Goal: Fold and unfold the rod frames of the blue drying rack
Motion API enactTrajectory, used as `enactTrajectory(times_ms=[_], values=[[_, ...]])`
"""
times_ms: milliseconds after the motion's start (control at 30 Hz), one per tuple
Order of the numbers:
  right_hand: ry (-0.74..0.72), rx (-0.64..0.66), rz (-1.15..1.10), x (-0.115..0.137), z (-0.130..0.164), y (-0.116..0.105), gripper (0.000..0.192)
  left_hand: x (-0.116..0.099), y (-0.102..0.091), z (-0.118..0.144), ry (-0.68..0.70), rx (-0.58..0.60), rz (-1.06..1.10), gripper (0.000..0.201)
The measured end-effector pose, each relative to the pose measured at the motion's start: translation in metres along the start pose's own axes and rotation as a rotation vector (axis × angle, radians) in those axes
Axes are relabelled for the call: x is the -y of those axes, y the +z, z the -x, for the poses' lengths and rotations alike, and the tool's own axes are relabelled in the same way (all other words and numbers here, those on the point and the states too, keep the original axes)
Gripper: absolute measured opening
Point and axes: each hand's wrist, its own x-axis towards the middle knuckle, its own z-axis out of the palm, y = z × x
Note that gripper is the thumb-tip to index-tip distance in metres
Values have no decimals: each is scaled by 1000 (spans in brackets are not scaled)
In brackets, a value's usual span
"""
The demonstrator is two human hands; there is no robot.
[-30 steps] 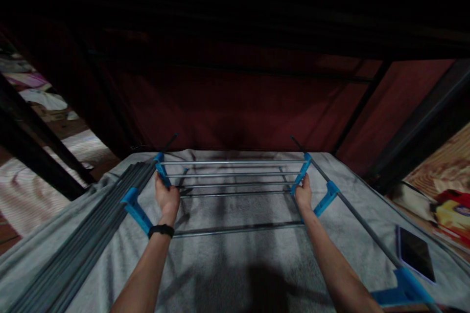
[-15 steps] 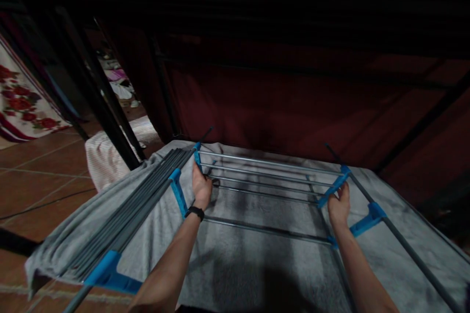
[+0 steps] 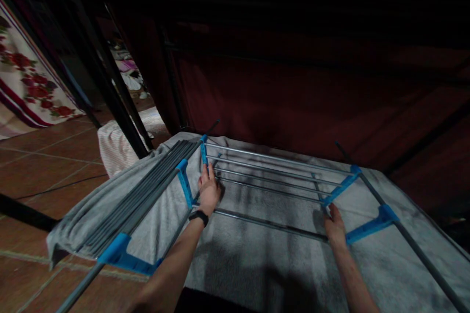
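One view is on record, from the head camera, dim throughout.

Head view: a folding clothes-drying rack of grey metal rods and blue plastic joints (image 3: 279, 176) lies flat across the centre of the frame on a pale grey towel-like cloth (image 3: 264, 264) that covers the lower half. The rack's centre section of parallel rods runs from centre left to centre right; a folded wing of dark grey rods (image 3: 143, 195) lies along the left side, slanting down to the lower left corner.

The left hand (image 3: 209, 190), at centre left, lies with fingers extended and loosely spread over the left ends of the rods, just beside a blue side bracket (image 3: 184, 182); it rests on the rods rather than clasping them. A black wristband (image 3: 199, 216) sits on that wrist.

The right hand (image 3: 334, 227), at lower centre right, is at the near rod where it meets a blue diagonal brace (image 3: 340, 188). Its fingers curl towards the rod, but whether they close on it cannot be told in this light. A second blue brace (image 3: 370, 227) lies just right of that hand, joined to a long grey side rod (image 3: 422, 259) running to the lower right corner.

Behind the rack, a dark red fabric wall (image 3: 293, 98) fills the upper middle. Terracotta floor tiles (image 3: 36, 176) show at left, with a floral red-and-white cloth (image 3: 25, 83) in the upper left and black slanted poles (image 3: 110, 93) beside it.
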Motion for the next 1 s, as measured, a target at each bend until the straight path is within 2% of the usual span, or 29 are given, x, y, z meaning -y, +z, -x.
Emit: enactTrajectory(times_ms=[100, 233, 333, 433, 567, 667, 800, 1000], values=[[-131, 76, 124, -7, 28, 2, 64, 2, 4, 19, 62, 79, -56, 80], [-338, 165, 233, 0, 61, 1, 56, 6, 9, 37, 179, 119, -75, 63], [-529, 258, 305, 6, 79, -6, 50, 7, 6, 48, 281, 169, -12, 48], [-670, 362, 381, 9, 89, -16, 46, 6, -1, 60, 389, 288, 85, 41], [-653, 410, 429, 9, 91, -25, 42, 0, -7, 77, 531, 478, 129, 42], [-602, 412, 407, 9, 90, -26, 34, -4, -6, 85, 571, 567, 85, 39], [-575, 418, 393, 8, 84, -22, 32, -6, -4, 84, 566, 599, 106, 36], [-609, 417, 389, 7, 65, -19, 40, -13, -2, 69, 586, 589, 126, 38]])
